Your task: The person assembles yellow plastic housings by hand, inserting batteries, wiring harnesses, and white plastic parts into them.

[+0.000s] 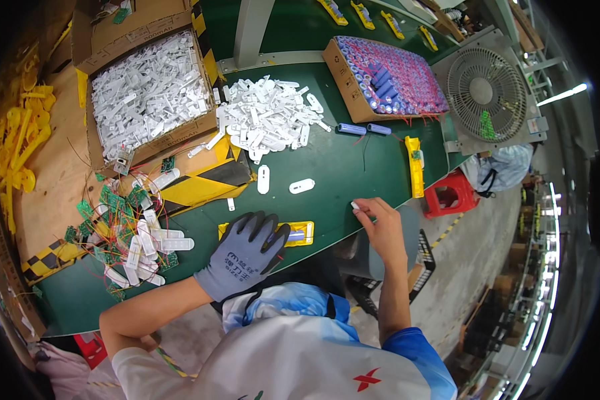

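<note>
My left hand (241,257), in a grey work glove, lies over a yellow plastic case (309,228) at the table's near edge, its fingers curled down onto it. A blue cylindrical battery cell (296,236) shows inside the case; the glove hides the rest. To the right, my bare right hand (382,230) pinches a small white piece (355,205) between thumb and fingers, above the table edge. Two white oval plates, one upright (264,180) and one slanted (302,187), lie beyond the case. Farther off is a heap of white plastic parts (267,117).
Green circuit boards (117,203) with wires and white parts crowd the left. Behind stand a carton (173,137) of white parts and a carton (343,73) of battery cells. Another yellow case (415,167), two loose cells (351,129) and a fan (483,93) are at right.
</note>
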Demonstrator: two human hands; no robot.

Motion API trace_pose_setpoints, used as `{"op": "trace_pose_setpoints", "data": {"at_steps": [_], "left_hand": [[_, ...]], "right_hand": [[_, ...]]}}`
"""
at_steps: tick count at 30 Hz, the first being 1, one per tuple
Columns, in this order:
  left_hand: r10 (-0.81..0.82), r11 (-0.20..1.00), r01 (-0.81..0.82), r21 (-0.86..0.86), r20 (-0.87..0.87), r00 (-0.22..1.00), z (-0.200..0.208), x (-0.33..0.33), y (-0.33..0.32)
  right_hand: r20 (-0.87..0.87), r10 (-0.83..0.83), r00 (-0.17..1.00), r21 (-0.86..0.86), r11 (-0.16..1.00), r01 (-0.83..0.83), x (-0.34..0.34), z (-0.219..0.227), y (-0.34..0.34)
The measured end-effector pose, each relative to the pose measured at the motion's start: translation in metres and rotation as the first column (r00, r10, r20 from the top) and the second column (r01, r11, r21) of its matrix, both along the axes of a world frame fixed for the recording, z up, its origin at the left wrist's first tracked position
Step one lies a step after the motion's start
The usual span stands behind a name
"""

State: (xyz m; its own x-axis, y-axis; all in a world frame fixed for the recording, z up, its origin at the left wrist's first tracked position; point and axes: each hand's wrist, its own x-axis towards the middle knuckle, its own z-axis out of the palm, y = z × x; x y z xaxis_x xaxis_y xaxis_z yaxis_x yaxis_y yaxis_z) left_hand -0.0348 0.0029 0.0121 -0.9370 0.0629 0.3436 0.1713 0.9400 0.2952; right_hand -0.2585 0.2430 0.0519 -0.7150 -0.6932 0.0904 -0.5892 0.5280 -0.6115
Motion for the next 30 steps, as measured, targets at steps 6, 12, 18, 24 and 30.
{"op": "trace_pose_setpoints", "data": {"at_steps": [6,12,18,24,30], "left_hand": [[0.0,0.999,0.0,0.041,0.011,1.0,-0.01,-0.004,-0.007],[-0.043,0.999,0.043,0.01,0.008,0.999,0.005,-0.008,-0.015],[-0.018,1.0,0.018,-0.003,0.136,0.991,0.015,-0.001,-0.012],[-0.076,0.995,0.072,0.063,0.053,0.996,0.095,-0.053,-0.005],[0.021,0.975,-0.03,0.219,0.045,0.999,0.178,-0.188,-0.038]], "right_hand": [[0.004,0.098,0.995,0.031,0.995,-0.098,0.015,-0.005,-0.037],[0.059,0.028,0.998,-0.29,0.957,-0.009,0.0,-0.029,-0.058],[0.067,-0.178,0.982,-0.308,0.932,0.19,0.0,-0.032,-0.078],[-0.092,-0.103,0.99,-0.341,0.938,0.066,-0.01,-0.045,-0.048],[0.018,-0.036,0.999,-0.41,0.911,0.04,-0.013,-0.041,-0.052]]}}
